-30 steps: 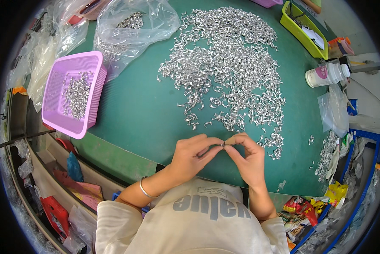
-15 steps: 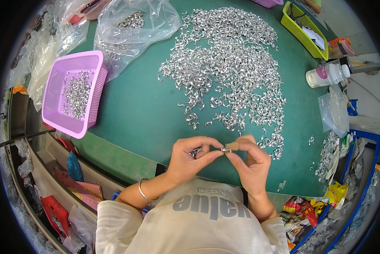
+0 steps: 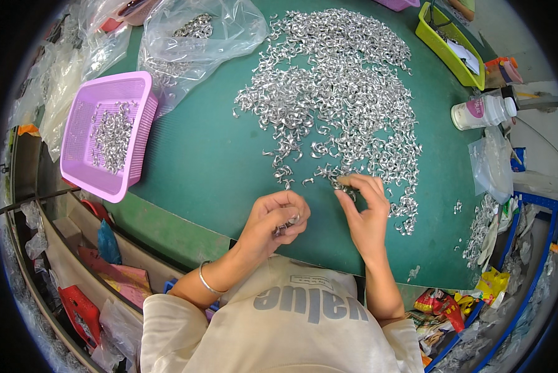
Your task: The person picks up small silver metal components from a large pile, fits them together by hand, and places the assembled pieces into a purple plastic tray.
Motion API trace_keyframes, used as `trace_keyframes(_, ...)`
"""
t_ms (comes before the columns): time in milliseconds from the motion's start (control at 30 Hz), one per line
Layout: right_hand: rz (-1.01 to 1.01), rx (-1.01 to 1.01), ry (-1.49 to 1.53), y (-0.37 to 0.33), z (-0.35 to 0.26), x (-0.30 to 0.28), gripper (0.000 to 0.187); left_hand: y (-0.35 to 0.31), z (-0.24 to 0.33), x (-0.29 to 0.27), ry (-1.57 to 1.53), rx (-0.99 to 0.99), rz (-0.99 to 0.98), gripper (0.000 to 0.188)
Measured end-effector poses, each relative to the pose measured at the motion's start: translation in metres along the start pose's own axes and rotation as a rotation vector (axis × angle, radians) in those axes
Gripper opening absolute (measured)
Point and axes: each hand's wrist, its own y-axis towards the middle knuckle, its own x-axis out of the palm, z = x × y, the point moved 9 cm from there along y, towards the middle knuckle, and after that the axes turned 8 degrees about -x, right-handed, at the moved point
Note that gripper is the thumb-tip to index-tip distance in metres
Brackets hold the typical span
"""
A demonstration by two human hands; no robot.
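Note:
A large spread of small, shiny, curved metal pieces [image 3: 360, 93] lies across the green table in front of me. My left hand [image 3: 276, 219] is closed near the table's front edge, and several of the same metal pieces show between its curled fingers. At the lower edge of the spread, my right hand [image 3: 367, 205] has thumb and forefinger closed around a small metal piece [image 3: 339, 186]; other pieces lie right beside the fingertips. On the left stands a pink-purple plastic basket [image 3: 143, 133] with a heap of similar pieces [image 3: 113, 140] inside.
Clear plastic bags [image 3: 204, 53] with metal pieces lie at the back left. A yellow-green bin [image 3: 450, 53] and a white bottle [image 3: 483, 112] stand at the right edge. More small pieces [image 3: 480, 230] lie at the lower right, near a blue rack [image 3: 540, 248].
My hands have come apart from their shared pinch on a metal piece. The right one has moved up to the spread; the left has drawn back slightly and curled its fingers in.

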Motion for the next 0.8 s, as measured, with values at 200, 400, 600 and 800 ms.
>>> trace_keyframes(200,-0.131,-0.137,-0.410,0.008,-0.001,0.027,0.023,0.003,0.002,-0.004,-0.071,0.057,0.087,0.009)
trace_keyframes(400,-0.158,-0.113,-0.534,-0.001,0.005,0.015,0.021,0.004,-0.004,-0.016,-0.009,-0.014,0.147,0.016)
trace_keyframes(600,-0.108,-0.129,-0.434,0.006,-0.007,0.014,0.021,0.004,-0.006,-0.017,0.060,0.007,0.181,0.015)
trace_keyframes(800,-0.100,-0.159,-0.374,0.010,-0.001,0.022,0.017,0.003,-0.001,-0.011,0.216,0.042,0.204,0.010)
